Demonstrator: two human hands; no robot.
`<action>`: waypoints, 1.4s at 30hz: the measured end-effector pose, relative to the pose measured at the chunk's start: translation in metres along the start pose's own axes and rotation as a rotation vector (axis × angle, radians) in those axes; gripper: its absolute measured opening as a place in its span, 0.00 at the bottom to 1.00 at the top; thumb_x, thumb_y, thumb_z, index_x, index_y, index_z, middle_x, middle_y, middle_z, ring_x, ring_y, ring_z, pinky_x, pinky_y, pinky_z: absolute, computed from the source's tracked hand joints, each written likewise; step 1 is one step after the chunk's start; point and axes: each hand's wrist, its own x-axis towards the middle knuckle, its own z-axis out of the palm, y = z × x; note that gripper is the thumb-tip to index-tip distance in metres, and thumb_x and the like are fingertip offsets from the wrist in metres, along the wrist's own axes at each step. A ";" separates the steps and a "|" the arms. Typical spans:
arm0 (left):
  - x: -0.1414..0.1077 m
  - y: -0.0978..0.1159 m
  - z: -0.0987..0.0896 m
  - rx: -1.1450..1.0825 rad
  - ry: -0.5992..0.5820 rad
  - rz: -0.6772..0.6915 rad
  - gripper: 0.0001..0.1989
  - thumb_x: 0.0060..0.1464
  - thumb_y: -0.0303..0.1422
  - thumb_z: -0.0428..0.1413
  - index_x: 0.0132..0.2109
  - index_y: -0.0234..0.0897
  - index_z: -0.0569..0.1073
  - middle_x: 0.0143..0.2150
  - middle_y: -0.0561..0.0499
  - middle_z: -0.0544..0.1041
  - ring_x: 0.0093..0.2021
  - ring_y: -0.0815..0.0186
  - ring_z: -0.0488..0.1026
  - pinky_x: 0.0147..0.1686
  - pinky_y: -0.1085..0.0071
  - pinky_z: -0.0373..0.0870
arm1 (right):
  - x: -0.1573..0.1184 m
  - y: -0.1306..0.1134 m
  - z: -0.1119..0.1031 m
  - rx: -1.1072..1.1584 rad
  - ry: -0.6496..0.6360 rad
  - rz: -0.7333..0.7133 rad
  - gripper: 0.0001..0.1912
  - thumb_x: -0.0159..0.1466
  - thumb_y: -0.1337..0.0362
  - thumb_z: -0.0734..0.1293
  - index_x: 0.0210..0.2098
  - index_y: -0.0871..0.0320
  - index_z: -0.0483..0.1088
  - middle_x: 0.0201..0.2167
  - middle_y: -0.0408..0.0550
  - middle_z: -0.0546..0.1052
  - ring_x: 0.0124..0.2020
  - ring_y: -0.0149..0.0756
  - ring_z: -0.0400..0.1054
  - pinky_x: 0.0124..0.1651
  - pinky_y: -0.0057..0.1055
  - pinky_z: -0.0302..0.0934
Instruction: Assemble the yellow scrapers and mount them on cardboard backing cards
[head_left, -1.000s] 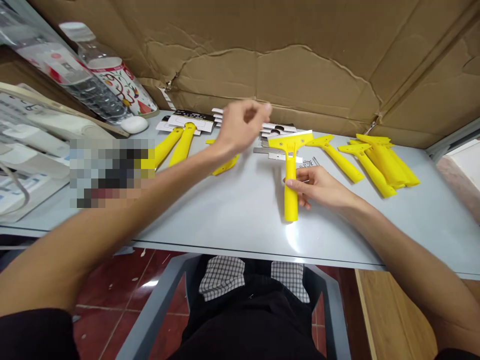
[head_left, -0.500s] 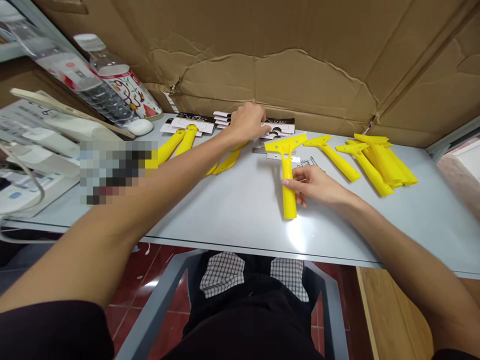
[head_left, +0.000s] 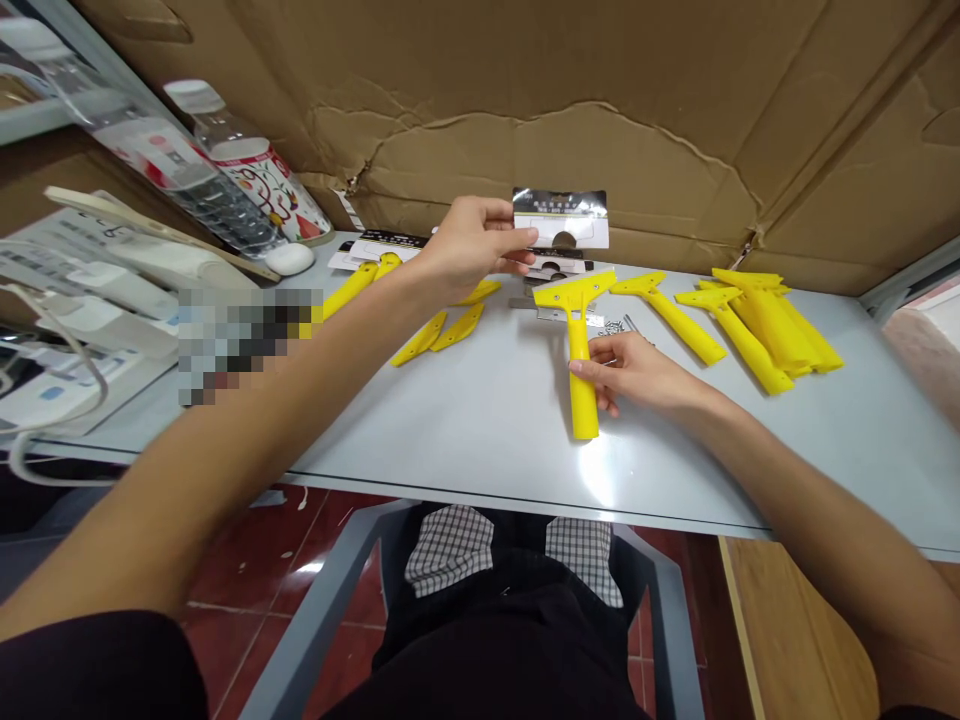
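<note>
Pinched by its left edge, a black-and-white packaging card (head_left: 566,228) with a dark round cutout is held up in my left hand (head_left: 480,240). Below it, more such cards (head_left: 559,265) lie at the back of the table. My right hand (head_left: 626,368) grips the handle of a yellow scraper (head_left: 583,385), its wide head pointing away from me. Beside that head lie flat metal blades (head_left: 525,303) and a small heap of screws (head_left: 616,327). Loose yellow plates (head_left: 457,328) rest under my left forearm.
To the right lie several yellow scraper handles (head_left: 780,325). More cards (head_left: 382,247) and yellow scrapers (head_left: 349,292) are at the left. Two bottles (head_left: 262,180) and a white power strip (head_left: 142,265) crowd the left end. A cardboard sheet (head_left: 562,90) stands behind the table.
My left hand has lifted a packaging card off the stack at the back and brought it up and slightly toward me. My right hand keeps the yellow scraper in nearly the same place.
</note>
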 end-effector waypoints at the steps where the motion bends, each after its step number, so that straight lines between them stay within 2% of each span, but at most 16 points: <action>1: -0.013 0.002 -0.002 0.008 -0.018 -0.005 0.12 0.54 0.26 0.72 0.38 0.35 0.75 0.37 0.46 0.78 0.41 0.59 0.80 0.50 0.58 0.78 | 0.000 0.000 0.000 -0.001 0.004 0.001 0.23 0.66 0.44 0.77 0.33 0.56 0.73 0.21 0.43 0.75 0.21 0.31 0.69 0.25 0.33 0.66; 3: -0.037 0.001 -0.007 0.051 -0.016 -0.028 0.11 0.54 0.26 0.71 0.34 0.36 0.74 0.34 0.48 0.78 0.39 0.62 0.79 0.48 0.62 0.79 | 0.000 0.000 0.000 -0.002 0.017 0.001 0.24 0.66 0.42 0.77 0.33 0.57 0.74 0.22 0.44 0.75 0.21 0.31 0.69 0.25 0.32 0.67; 6: -0.062 -0.009 -0.015 0.140 0.024 -0.073 0.10 0.52 0.25 0.71 0.33 0.35 0.76 0.34 0.47 0.81 0.37 0.63 0.79 0.42 0.64 0.79 | 0.000 -0.001 -0.001 -0.003 0.036 -0.005 0.24 0.66 0.42 0.77 0.34 0.57 0.75 0.24 0.45 0.76 0.21 0.32 0.69 0.24 0.32 0.67; 11: -0.076 -0.024 -0.029 0.155 0.033 -0.116 0.08 0.51 0.27 0.70 0.39 0.36 0.81 0.39 0.46 0.85 0.38 0.62 0.80 0.40 0.65 0.78 | -0.004 -0.007 -0.006 0.017 0.084 -0.007 0.24 0.65 0.42 0.78 0.33 0.56 0.74 0.22 0.44 0.75 0.21 0.32 0.69 0.24 0.32 0.66; 14: -0.080 -0.024 -0.034 0.148 -0.062 -0.062 0.16 0.49 0.27 0.71 0.47 0.37 0.84 0.49 0.44 0.87 0.49 0.57 0.83 0.50 0.61 0.80 | -0.005 -0.009 -0.011 0.050 0.165 -0.010 0.26 0.63 0.39 0.79 0.33 0.56 0.75 0.23 0.45 0.76 0.21 0.31 0.68 0.23 0.31 0.65; 17: -0.085 -0.023 -0.034 0.102 -0.222 -0.074 0.23 0.49 0.30 0.73 0.53 0.37 0.83 0.55 0.44 0.86 0.55 0.53 0.83 0.57 0.55 0.80 | -0.006 -0.008 -0.017 0.075 0.208 -0.032 0.28 0.63 0.37 0.78 0.33 0.56 0.76 0.25 0.45 0.76 0.22 0.30 0.68 0.24 0.30 0.65; 21: -0.090 -0.028 -0.030 0.136 -0.441 -0.091 0.25 0.50 0.34 0.74 0.55 0.37 0.83 0.58 0.42 0.85 0.55 0.51 0.84 0.56 0.50 0.82 | -0.006 -0.006 -0.020 0.114 0.265 -0.073 0.27 0.62 0.38 0.79 0.32 0.56 0.76 0.25 0.46 0.76 0.22 0.31 0.68 0.23 0.30 0.65; 24: -0.091 -0.033 -0.030 0.190 -0.506 -0.042 0.23 0.52 0.36 0.74 0.55 0.38 0.84 0.58 0.41 0.85 0.55 0.51 0.84 0.57 0.49 0.82 | -0.006 -0.009 -0.020 0.150 0.325 -0.104 0.26 0.61 0.39 0.81 0.32 0.56 0.77 0.26 0.46 0.76 0.22 0.31 0.68 0.21 0.30 0.64; 27: -0.092 -0.035 -0.032 0.205 -0.578 -0.034 0.22 0.54 0.35 0.74 0.55 0.38 0.84 0.56 0.41 0.86 0.55 0.52 0.85 0.57 0.50 0.82 | -0.004 -0.012 -0.020 0.266 0.437 -0.146 0.25 0.60 0.41 0.82 0.34 0.55 0.77 0.24 0.43 0.73 0.22 0.31 0.68 0.22 0.30 0.66; 31: -0.095 -0.034 -0.032 0.178 -0.660 -0.031 0.21 0.56 0.31 0.72 0.57 0.38 0.84 0.57 0.41 0.86 0.54 0.54 0.85 0.56 0.54 0.84 | 0.000 -0.011 -0.019 0.382 0.567 -0.220 0.22 0.62 0.43 0.81 0.35 0.53 0.76 0.31 0.44 0.77 0.27 0.30 0.70 0.26 0.30 0.70; 34: -0.099 -0.032 -0.028 0.190 -0.658 -0.038 0.19 0.58 0.32 0.71 0.56 0.37 0.84 0.57 0.41 0.86 0.52 0.54 0.86 0.54 0.56 0.84 | 0.002 -0.008 -0.018 0.367 0.607 -0.226 0.22 0.62 0.42 0.81 0.37 0.53 0.77 0.33 0.46 0.79 0.29 0.32 0.72 0.26 0.31 0.69; 36: -0.101 -0.032 -0.024 0.200 -0.628 -0.039 0.16 0.58 0.32 0.71 0.53 0.36 0.84 0.54 0.42 0.87 0.52 0.54 0.86 0.53 0.56 0.84 | 0.003 -0.005 -0.016 0.323 0.606 -0.208 0.24 0.60 0.40 0.81 0.37 0.53 0.78 0.33 0.47 0.79 0.29 0.33 0.72 0.26 0.31 0.67; 39: -0.105 -0.036 -0.015 0.175 -0.523 -0.009 0.17 0.57 0.32 0.71 0.53 0.36 0.83 0.54 0.42 0.87 0.54 0.53 0.84 0.57 0.54 0.82 | 0.004 -0.002 -0.012 0.234 0.584 -0.180 0.25 0.60 0.38 0.80 0.36 0.53 0.77 0.32 0.47 0.80 0.30 0.35 0.73 0.28 0.34 0.67; 42: -0.109 -0.043 -0.006 0.131 -0.440 0.017 0.18 0.59 0.33 0.69 0.55 0.35 0.82 0.58 0.41 0.85 0.56 0.53 0.83 0.59 0.53 0.80 | 0.005 0.000 -0.006 0.206 0.564 -0.166 0.27 0.58 0.38 0.81 0.40 0.52 0.76 0.33 0.46 0.82 0.33 0.37 0.74 0.34 0.36 0.70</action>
